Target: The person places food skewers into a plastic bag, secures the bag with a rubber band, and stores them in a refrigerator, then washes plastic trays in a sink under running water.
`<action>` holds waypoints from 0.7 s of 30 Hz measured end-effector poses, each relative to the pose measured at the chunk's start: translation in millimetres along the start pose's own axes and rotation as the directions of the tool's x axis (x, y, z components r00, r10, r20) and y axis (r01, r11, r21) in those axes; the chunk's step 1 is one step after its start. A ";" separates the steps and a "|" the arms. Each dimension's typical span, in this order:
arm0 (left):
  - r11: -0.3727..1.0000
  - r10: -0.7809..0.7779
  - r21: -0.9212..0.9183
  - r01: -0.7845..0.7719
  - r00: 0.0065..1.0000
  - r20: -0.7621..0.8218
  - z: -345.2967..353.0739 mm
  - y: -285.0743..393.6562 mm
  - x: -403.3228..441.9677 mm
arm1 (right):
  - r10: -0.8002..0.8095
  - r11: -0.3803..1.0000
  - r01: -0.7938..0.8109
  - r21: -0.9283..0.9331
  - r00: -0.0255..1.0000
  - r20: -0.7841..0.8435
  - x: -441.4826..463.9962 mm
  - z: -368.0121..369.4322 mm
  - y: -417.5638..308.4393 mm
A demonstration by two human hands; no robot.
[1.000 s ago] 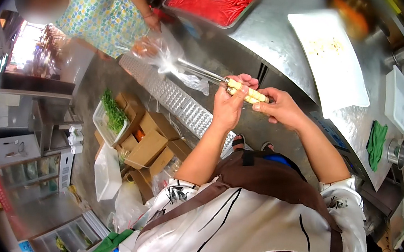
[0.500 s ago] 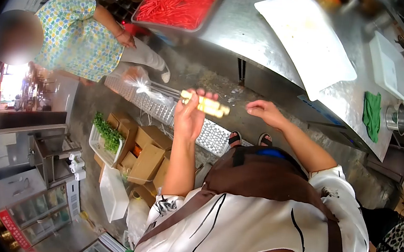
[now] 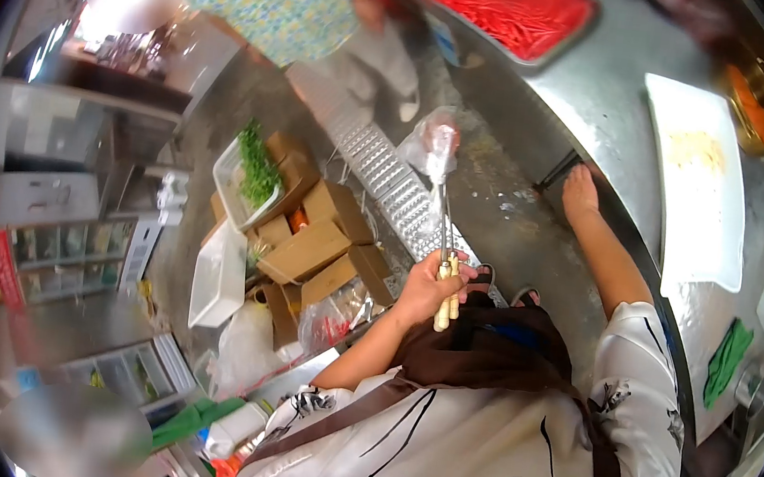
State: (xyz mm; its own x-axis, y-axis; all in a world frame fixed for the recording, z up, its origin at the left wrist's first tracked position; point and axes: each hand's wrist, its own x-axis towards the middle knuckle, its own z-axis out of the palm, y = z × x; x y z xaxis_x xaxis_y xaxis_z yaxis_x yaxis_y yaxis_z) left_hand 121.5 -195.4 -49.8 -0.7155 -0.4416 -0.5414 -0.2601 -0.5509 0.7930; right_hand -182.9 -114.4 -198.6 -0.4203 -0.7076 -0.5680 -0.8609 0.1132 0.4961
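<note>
From one o'clock round to four o'clock curves a steel bench (image 3: 606,94). Cardboard boxes (image 3: 307,247) cluster at nine o'clock. Near three o'clock, a long white tray (image 3: 705,219) lies on the bench. Just off centre, a long metal tool (image 3: 446,232) points toward one o'clock, its far end meeting a clear plastic bag (image 3: 438,143). Toward four o'clock, the left hand (image 3: 428,289) has its grip wrapped around the tool's pale handles (image 3: 442,313). At two o'clock, the right hand (image 3: 580,193) is near the bench's edge; whether its grip is spread cannot be told.
</note>
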 end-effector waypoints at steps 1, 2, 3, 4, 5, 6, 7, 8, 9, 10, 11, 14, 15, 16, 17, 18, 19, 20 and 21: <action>1.000 0.007 -0.012 -0.007 1.000 -0.026 -4.1 -1.7 -0.8 | -0.004 1.000 0.004 0.006 1.000 -0.024 8.7 8.6 -0.7; 0.997 0.029 0.073 -0.025 0.998 -0.054 -9.0 -3.5 0.4 | -0.004 1.000 0.005 0.010 0.999 -0.049 18.8 15.6 0.3; 0.987 0.050 0.156 -0.037 0.995 -0.083 -11.7 -4.7 0.4 | -0.025 1.000 0.025 -0.009 0.998 -0.065 29.0 22.3 0.6; 0.977 0.059 0.212 -0.034 0.992 -0.111 -11.7 -2.6 -0.8 | -0.020 0.999 0.017 -0.031 0.994 -0.104 34.1 26.6 1.4; 0.963 0.069 0.267 -0.028 0.987 -0.148 -9.4 -2.0 -1.5 | -0.014 0.999 0.007 -0.051 0.989 -0.145 38.1 26.8 3.7; 0.943 0.085 0.333 -0.021 0.980 -0.178 -7.3 0.5 0.1 | -0.026 0.998 0.016 -0.058 0.986 -0.165 44.0 25.3 5.0; 0.940 0.097 0.341 -0.027 0.977 -0.189 -5.8 1.8 1.6 | 0.008 0.999 -0.004 0.042 0.994 -0.108 47.3 21.0 3.8; 0.948 0.098 0.319 -0.021 0.969 -0.227 -3.9 1.3 2.0 | 0.039 0.988 -0.032 0.149 0.998 -0.039 48.8 18.0 2.6; 0.954 0.090 0.299 -0.009 0.962 -0.257 -1.9 1.5 1.1 | 0.091 0.988 -0.073 0.134 0.987 -0.135 50.7 22.8 -1.1; 0.948 0.082 0.319 -0.001 0.968 -0.239 -0.5 5.1 1.0 | 0.106 0.984 -0.086 0.157 0.987 -0.120 56.0 25.5 -7.4; 0.958 0.092 0.288 -0.007 0.955 -0.282 0.8 11.2 3.2 | 0.091 0.988 -0.071 0.140 0.986 -0.141 63.9 27.6 -11.2; 0.962 0.132 0.268 -0.060 0.957 -0.260 -0.8 25.0 19.0 | 0.027 0.999 -0.033 -0.039 0.989 -0.145 29.1 2.3 -20.5; 0.955 0.139 0.288 -0.066 0.961 -0.240 -1.1 30.1 25.5 | 0.018 0.999 -0.027 -0.038 0.974 -0.224 22.4 1.0 -37.8; 0.947 0.152 0.311 -0.080 0.964 -0.217 -3.3 36.3 33.7 | 0.017 1.000 -0.019 -0.009 0.974 -0.226 17.7 -0.7 -60.6; 0.939 0.101 0.341 -0.045 0.984 -0.149 -11.9 37.5 43.9 | 0.010 0.989 0.031 0.143 0.960 -0.279 0.0 -12.0 -77.6; 0.913 0.043 0.408 -0.020 0.998 -0.048 -20.5 50.5 60.9 | 0.068 0.941 0.038 0.336 0.952 -0.298 -17.8 -25.3 -94.5; 0.921 0.082 0.382 -0.079 0.997 0.008 -24.1 55.4 71.3 | 0.119 0.922 -0.013 0.388 0.960 -0.251 -24.1 -23.1 -97.8; 0.927 0.118 0.350 -0.133 0.991 0.065 -30.1 62.8 82.7 | 0.067 0.806 0.172 0.566 0.924 -0.375 -30.3 -19.4 -102.1; 0.912 0.098 0.376 -0.162 0.978 0.184 -41.3 69.0 97.5 | 0.073 0.637 0.350 0.686 0.859 -0.506 -36.4 -20.8 -108.5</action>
State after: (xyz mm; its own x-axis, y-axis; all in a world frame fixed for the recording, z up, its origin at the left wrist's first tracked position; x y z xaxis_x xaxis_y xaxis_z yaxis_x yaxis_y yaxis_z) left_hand 60.5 -305.8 -59.4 -0.8447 -0.3554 -0.4001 -0.3648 -0.1647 0.9164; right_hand -68.2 -115.4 -218.1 -0.2787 -0.9529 -0.1194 -0.8928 0.3029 -0.3334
